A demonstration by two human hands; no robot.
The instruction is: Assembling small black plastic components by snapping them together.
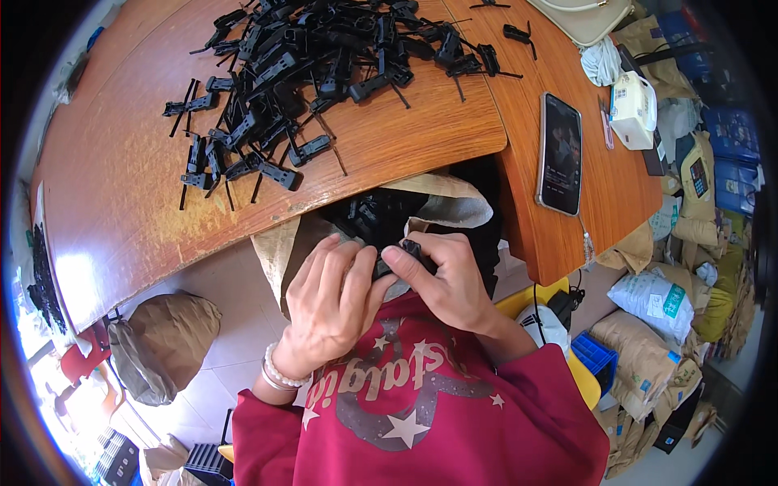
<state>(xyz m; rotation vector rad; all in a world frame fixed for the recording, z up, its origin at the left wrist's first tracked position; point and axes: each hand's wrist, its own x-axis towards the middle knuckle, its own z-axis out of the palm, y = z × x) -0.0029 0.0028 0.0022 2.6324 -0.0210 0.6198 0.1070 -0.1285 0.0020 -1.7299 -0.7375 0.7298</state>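
Observation:
Close to my chest, just off the table's front edge, both hands meet around a small black plastic clip-like part [412, 249]. My right hand [446, 279] is closed on it, thumb pressed along its near side. My left hand [328, 301], with a beaded bracelet at the wrist, is closed with its fingertips at the part's left end. My fingers hide much of the part. Beneath and beyond the hands, an open brown sack [454, 209] holds more black parts [377, 215]. A large heap of similar black parts with thin strips [300, 73] lies on the wooden table [130, 146].
On the table's right section lie a phone [560, 154], a white box-shaped device [633, 109], a white cable bundle [600, 61] and a pale bag [585, 18]. Packages [652, 300] crowd the floor at right, near a blue crate [594, 360]. A brown sack [166, 344] stands at left.

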